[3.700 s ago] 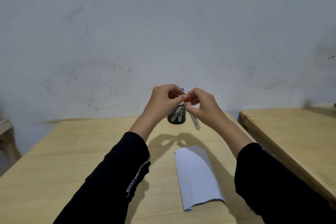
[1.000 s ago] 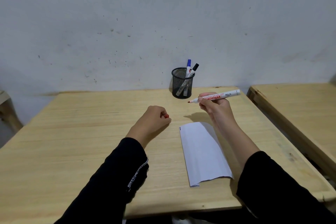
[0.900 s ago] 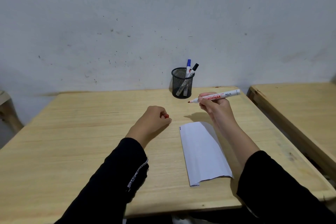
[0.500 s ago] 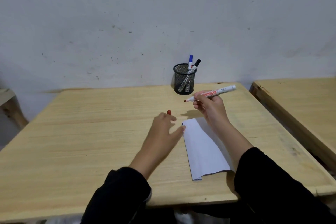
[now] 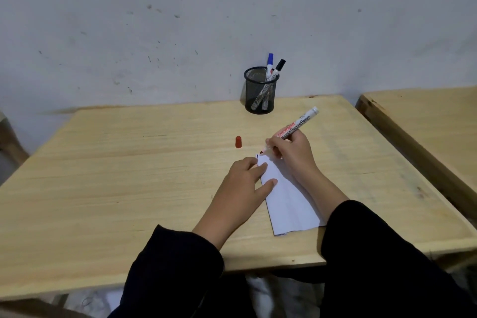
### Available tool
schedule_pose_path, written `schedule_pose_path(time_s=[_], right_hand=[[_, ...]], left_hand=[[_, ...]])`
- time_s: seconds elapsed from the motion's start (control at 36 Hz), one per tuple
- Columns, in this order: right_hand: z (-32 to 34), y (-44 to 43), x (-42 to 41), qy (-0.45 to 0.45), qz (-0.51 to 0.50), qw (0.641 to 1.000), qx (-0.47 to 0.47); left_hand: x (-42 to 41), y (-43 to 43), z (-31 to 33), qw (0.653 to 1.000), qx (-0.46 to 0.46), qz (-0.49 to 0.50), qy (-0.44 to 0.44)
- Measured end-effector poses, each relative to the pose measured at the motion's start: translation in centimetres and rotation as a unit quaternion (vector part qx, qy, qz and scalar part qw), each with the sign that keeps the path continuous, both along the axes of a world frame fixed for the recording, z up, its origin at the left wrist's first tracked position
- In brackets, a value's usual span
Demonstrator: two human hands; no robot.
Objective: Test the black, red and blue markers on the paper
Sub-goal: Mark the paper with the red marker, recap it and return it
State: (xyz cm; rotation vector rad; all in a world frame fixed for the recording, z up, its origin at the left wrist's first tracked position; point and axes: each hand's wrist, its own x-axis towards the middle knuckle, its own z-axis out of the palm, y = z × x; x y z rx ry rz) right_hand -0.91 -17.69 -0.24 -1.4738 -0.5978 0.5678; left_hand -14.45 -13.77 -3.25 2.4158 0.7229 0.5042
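A folded white paper [image 5: 289, 204] lies on the wooden table [image 5: 129, 175]. My left hand [image 5: 245, 183] rests flat with spread fingers on the paper's left edge. My right hand [image 5: 294, 155] grips the uncapped red marker [image 5: 296, 125], its tip down at the paper's far left corner. The marker's red cap [image 5: 238, 142] stands alone on the table, left of the tip. A black mesh pen cup [image 5: 260, 90] at the table's far edge holds the blue marker [image 5: 269, 63] and the black marker [image 5: 278, 67].
A second wooden table [image 5: 426, 121] stands close on the right, with a narrow gap between the two. A grey wall runs right behind the pen cup. My black sleeves cover the near edge of the table.
My left hand let go of the red cap, which now stands on the table, and moved onto the paper. My right hand brought the marker tip down to the paper's far corner.
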Motion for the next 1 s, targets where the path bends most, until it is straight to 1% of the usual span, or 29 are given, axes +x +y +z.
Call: schedule_pose_path(time_s=[0.06, 0.17, 0.39, 0.53, 0.72, 0.81, 1.0], right_hand=[[-0.1, 0.1, -0.2, 0.006, 0.007, 1.000, -0.003], [-0.5, 0.4, -0.2, 0.047, 0.023, 0.999, 0.008], [-0.8, 0.6, 0.0, 0.057, 0.030, 0.997, 0.030], [-1.0, 0.6, 0.1, 0.030, 0.025, 0.999, 0.022], [-1.2, 0.8, 0.4, -0.065, 0.012, 0.998, -0.024], [-1.4, 1.0, 0.5, -0.077, 0.011, 0.996, -0.040], [-1.2, 0.9, 0.4, -0.080, 0.019, 0.996, -0.043]], left_hand=[[0.0, 0.0, 0.1, 1.000, -0.002, 0.002, 0.004], [0.1, 0.0, 0.3, 1.000, -0.001, 0.000, 0.011], [0.1, -0.1, 0.4, 1.000, 0.009, 0.000, 0.020], [0.2, -0.1, 0.5, 1.000, 0.011, 0.002, 0.025], [0.3, -0.2, 0.6, 0.999, 0.017, 0.003, 0.031], [0.3, -0.1, 0.6, 0.999, 0.021, 0.001, 0.030], [0.2, -0.2, 0.6, 1.000, 0.020, -0.001, 0.022]])
